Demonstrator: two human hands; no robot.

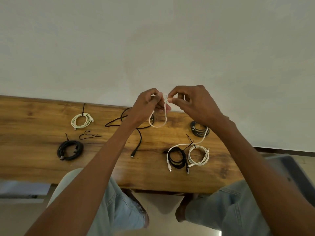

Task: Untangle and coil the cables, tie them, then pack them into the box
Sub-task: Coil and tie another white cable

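Both hands' fingers (pixel 159 97) pinch a white cable (pixel 158 124), hiding its top; 5 coils lie on the surface (pixel 42 167).

A plain room looking like a home or a small office, a long brown wooden table (pixel 42 160) standing against a bare off-white plastered wall (pixel 153 40), pale tiled floor (pixel 160 203) showing below, a person sitting in light blue jeans (pixel 119 206).

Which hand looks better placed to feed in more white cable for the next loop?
Probably the right hand: the white cable trails down on its side, while the left hand holds the loop.
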